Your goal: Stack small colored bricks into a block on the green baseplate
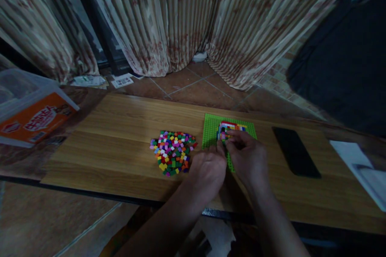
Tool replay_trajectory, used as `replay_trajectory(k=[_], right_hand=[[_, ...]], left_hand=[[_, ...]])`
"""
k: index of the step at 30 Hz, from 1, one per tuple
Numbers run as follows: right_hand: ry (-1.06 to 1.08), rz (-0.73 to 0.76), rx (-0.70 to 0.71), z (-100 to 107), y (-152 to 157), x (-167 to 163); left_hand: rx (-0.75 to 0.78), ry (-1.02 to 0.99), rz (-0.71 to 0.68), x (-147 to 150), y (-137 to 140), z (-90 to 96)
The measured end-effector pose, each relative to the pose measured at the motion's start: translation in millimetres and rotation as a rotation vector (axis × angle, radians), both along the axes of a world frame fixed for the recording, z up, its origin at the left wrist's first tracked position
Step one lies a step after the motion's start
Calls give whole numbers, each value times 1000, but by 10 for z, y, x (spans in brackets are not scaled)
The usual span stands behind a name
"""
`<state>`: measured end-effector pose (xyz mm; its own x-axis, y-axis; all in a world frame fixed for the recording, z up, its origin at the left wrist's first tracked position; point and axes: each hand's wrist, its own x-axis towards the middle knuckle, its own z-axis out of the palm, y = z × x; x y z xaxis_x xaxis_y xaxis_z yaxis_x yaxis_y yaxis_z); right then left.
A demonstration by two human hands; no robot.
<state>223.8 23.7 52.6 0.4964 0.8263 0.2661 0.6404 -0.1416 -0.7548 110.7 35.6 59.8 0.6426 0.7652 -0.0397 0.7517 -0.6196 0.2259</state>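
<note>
Two hands: left hand (pixel 208 170) and right hand (pixel 247 156) meet over the green baseplate (pixel 211 126), fingertips pinched together at the brick block (pixel 229 129).
Block: on the baseplate, just ahead of the fingers, long axis left-right.
Nearer: right hand, touching it.
Loose bricks (pixel 173 151): piled left on the desk (pixel 120 136).
Writing: orange box (pixel 33 122), unreadable.

This looks like a room in a home. Striped, patterned curtains (pixel 169 20) hang to a terracotta tiled floor (pixel 196 84) at the far side, with papers (pixel 122 81) strewn at their foot. A low wooden tabletop (pixel 120 144) carries toy bricks (pixel 173 152), a phone (pixel 295 151) to the right, and a clear plastic storage box (pixel 27 108) at far left.
</note>
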Motion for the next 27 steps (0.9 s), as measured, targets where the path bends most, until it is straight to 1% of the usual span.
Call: replay_trajectory(k=[3,7,11,14,17,20,24,27], right_hand=[[2,4,-21,18,16,-12],[-1,18,-42,31,14,1],[40,-14,71,15,-2,135],[-72,9,131,-27,27,294],[-162,97,120,-109,98,410],[-161,151,96,-190,165,454],[-163,153,77,-193,163,490],[-152,107,55,-149,82,552]], left_hand=[[-4,6,-13,-2,7,2],[-56,-20,-8,-40,26,8],[-144,-153,56,-62,55,-20],[-219,-281,132,-45,65,-52],[-296,-356,190,-24,65,-71],[-370,-411,207,-19,62,-74],[-458,-516,185,-6,54,-93],[-509,-596,189,29,41,-137]])
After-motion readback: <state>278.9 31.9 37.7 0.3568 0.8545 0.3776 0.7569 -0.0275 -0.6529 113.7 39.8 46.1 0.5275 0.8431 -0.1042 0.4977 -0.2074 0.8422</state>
